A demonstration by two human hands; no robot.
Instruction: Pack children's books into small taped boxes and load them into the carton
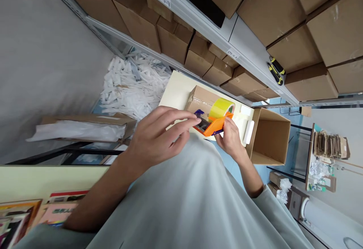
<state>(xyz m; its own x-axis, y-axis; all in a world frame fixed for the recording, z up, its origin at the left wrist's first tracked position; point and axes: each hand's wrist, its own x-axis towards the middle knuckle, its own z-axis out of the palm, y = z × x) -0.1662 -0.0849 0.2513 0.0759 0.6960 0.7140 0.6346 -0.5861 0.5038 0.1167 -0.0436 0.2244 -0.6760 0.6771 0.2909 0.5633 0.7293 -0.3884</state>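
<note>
An orange tape dispenser with a roll of yellow tape on it is gripped in my right hand. At the dispenser's dark blue front end, my left hand reaches in with fingers stretched out; its fingertips are at or very near the dark roller part. Whether they touch the tape's end I cannot make out. Behind the dispenser lies a closed cardboard box with clear tape along its top, resting on a pale yellow table. The dispenser hides part of the box.
Shelves with several cardboard boxes run along the far side. Box cutters and a black phone-like slab lie on one shelf. An open carton stands right of the table. Shredded white paper is heaped at left.
</note>
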